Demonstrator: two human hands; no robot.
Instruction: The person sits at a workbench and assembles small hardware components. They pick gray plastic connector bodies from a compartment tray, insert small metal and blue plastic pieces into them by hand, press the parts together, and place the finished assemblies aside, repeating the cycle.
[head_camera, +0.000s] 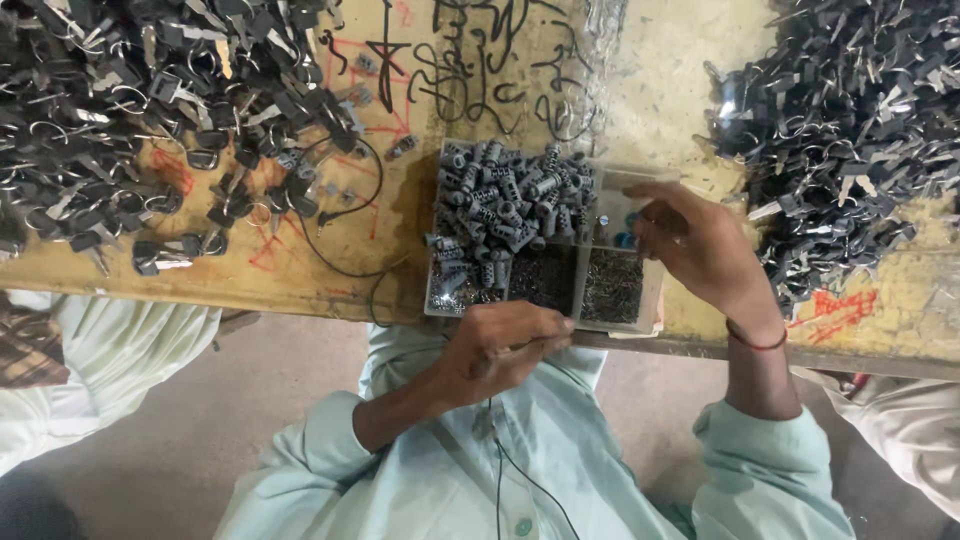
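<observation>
We see the left hand (500, 345) closed around something small we cannot make out at the desk (330, 270) edge, while the right hand's (700, 245) fingers reach, loosely curled, into the divided parts tray (640, 300), kept close for picking.

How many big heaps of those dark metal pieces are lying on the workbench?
2. One heap of dark metal pieces covers the bench's far left end; the other heap sits at the right end, beyond the right hand. Both run past the picture's edge, so more may be hidden.
</observation>
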